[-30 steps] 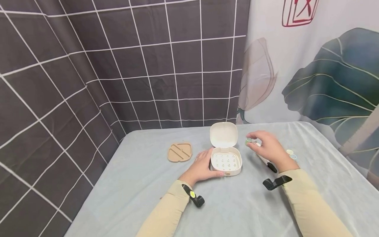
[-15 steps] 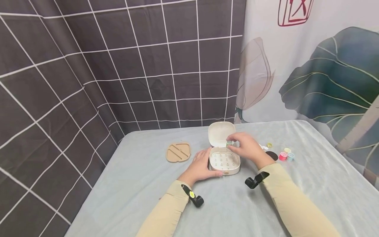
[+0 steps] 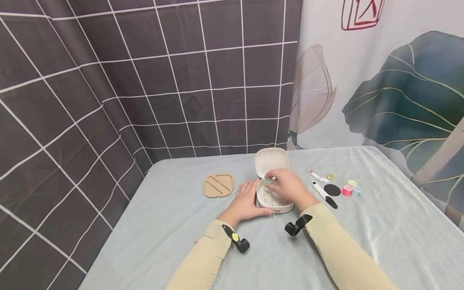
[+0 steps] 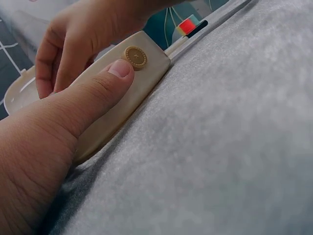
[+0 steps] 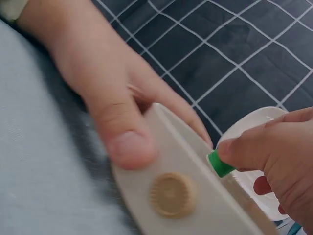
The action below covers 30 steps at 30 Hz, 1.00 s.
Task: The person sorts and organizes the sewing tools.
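In the head view a cream sewing box [image 3: 284,210] stands on the cloth-covered table with its lid [image 3: 272,161] raised at the back. Rows of small pegs show on its floor. My left hand [image 3: 247,204] holds the box at its left side, thumb across the front near a round tan button [image 4: 135,57], fingers along the side wall. My right hand [image 3: 288,185] pinches a small green thread spool [image 5: 221,164] between thumb and fingertips. The spool is at the back left of the box, just over the inner side of the rim.
A tan divided insert [image 3: 218,185] lies left of the box. To the right lie a white tool with a black end [image 3: 324,194], a black disc [image 3: 332,189], a red spool [image 3: 346,190], a blue spool [image 3: 356,191] and a yellow spool [image 3: 352,183]. Hanging cloths border the table.
My right hand has carried the green spool leftward from beside the box to over its back left part, uncovering the small things on the right. The left hand keeps its place.
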Available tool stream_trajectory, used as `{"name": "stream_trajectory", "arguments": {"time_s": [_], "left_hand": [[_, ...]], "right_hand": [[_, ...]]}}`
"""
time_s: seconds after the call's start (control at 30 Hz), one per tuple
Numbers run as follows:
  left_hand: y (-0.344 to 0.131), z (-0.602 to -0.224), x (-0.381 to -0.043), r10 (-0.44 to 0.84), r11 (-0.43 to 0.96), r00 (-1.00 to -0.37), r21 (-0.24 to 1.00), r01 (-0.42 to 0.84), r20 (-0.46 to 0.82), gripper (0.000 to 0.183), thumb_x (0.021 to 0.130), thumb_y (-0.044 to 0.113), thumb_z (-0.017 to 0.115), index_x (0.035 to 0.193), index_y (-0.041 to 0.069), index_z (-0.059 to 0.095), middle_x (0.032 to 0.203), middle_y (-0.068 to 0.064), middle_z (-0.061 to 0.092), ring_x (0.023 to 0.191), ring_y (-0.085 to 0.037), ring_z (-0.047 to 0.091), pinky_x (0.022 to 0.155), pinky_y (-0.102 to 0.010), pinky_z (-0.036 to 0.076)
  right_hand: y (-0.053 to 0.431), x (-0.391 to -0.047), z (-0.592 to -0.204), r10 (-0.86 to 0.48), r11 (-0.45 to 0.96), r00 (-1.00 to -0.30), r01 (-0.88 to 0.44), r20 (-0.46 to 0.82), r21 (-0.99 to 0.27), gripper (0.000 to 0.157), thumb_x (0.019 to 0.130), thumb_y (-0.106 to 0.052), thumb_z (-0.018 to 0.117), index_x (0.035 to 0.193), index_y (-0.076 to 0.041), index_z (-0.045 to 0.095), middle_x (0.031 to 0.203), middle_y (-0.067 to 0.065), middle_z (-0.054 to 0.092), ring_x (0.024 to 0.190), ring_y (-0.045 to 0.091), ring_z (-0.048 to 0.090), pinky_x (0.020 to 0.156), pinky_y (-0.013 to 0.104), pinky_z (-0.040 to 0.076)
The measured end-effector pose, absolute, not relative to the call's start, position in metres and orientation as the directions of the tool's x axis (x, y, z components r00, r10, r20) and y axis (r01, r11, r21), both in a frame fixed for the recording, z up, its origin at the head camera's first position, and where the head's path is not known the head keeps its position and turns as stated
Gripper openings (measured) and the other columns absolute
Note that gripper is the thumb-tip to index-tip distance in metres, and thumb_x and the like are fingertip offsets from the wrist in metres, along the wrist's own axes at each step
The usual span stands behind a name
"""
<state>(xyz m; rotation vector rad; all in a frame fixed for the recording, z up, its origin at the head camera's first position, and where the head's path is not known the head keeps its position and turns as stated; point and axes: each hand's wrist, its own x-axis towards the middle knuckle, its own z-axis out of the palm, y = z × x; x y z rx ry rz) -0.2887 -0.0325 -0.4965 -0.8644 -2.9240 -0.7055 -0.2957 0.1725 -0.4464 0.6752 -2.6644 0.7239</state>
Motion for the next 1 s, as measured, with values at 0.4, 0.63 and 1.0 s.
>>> {"name": "stream_trajectory", "arguments": {"time_s": [0.4,0.63,1.0], "left_hand": [[-0.035,-0.498,-0.288,0.519,0.743,-0.843,0.414,0.527,0.142,0.119,0.076,0.072,0.074,0.161,0.009,0.02,0.164,-0.014,0.028,0.154,-0.031,0.015,0.126,-0.045,0.007],[-0.035,-0.498,-0.287,0.524,0.74,-0.84,0.413,0.531,0.14,0.118,0.076,0.073,0.073,0.161,0.011,0.02,0.164,-0.013,0.028,0.154,-0.032,0.014,0.126,-0.045,0.006],[-0.033,-0.497,-0.289,0.526,0.742,-0.839,0.409,0.532,0.137,0.117,0.077,0.071,0.073,0.162,0.011,0.019,0.165,-0.013,0.027,0.155,-0.031,0.014,0.126,-0.044,0.005]], "right_hand": [[0.156,-0.293,-0.461,-0.357,0.833,-0.838,-0.485,0.413,-0.265,0.026,0.08,-0.023,0.085,0.104,-0.016,0.077,0.097,0.002,0.076,0.092,0.029,0.069,0.083,0.05,0.055],[0.153,-0.293,-0.466,-0.38,0.847,-0.823,-0.493,0.423,-0.199,0.027,0.081,-0.021,0.085,0.105,-0.017,0.076,0.099,0.0,0.076,0.09,0.027,0.069,0.082,0.049,0.055],[0.145,-0.294,-0.466,-0.357,0.89,-0.853,-0.434,0.381,-0.137,0.02,0.086,-0.023,0.081,0.103,-0.016,0.074,0.101,0.003,0.075,0.093,0.029,0.071,0.079,0.049,0.057]]}}
